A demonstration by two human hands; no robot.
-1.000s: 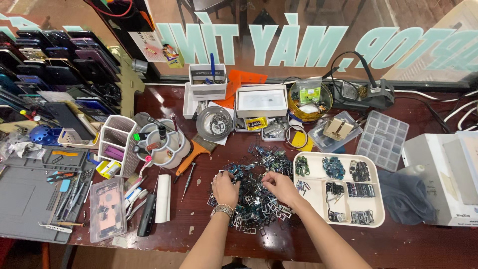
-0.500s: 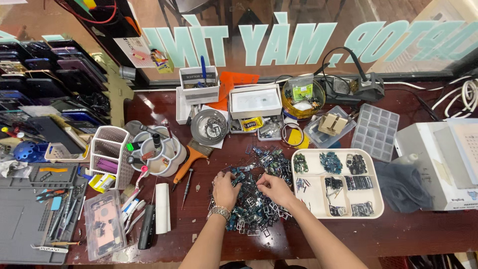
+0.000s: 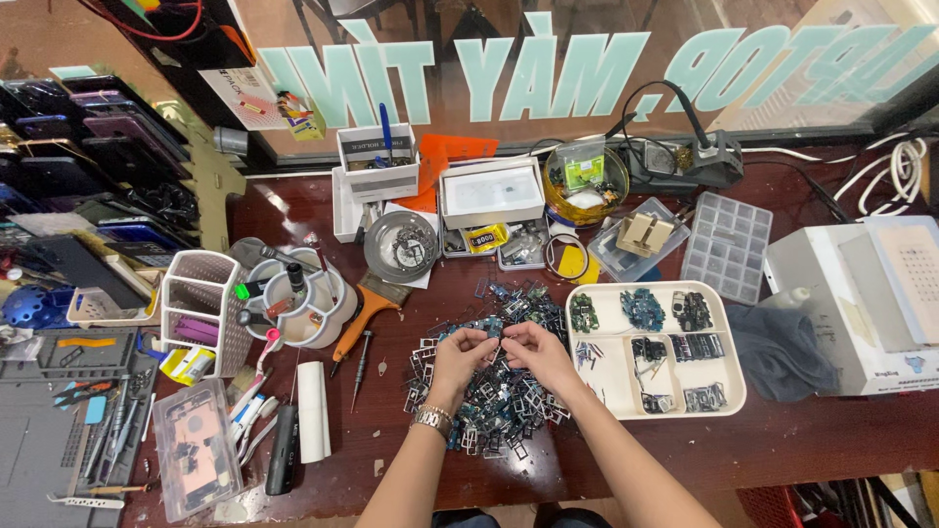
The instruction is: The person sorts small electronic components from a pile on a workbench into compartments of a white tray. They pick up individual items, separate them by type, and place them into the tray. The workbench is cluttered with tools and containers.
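Note:
My left hand (image 3: 458,358), with a metal watch on the wrist, and my right hand (image 3: 537,353) meet fingertip to fingertip over a heap of small dark electronic parts (image 3: 494,401) on the dark red table. Together the fingers pinch one small part (image 3: 495,334) from the heap. Right of my right hand lies a cream divided tray (image 3: 729,376) with sorted small circuit boards in its compartments.
A round white tool cup (image 3: 298,298), white mesh basket (image 3: 201,308), screwdrivers, a white tube (image 3: 313,423) and a clear case (image 3: 194,462) stand left. Behind are a metal bowl (image 3: 401,246), white box (image 3: 491,193), clear organiser (image 3: 726,244) and soldering stand (image 3: 685,161). A white machine (image 3: 861,293) stands right.
Both hands have lifted slightly from the heap and drawn together, the fingertips now pinching one small part between them. The camera view has shifted a little.

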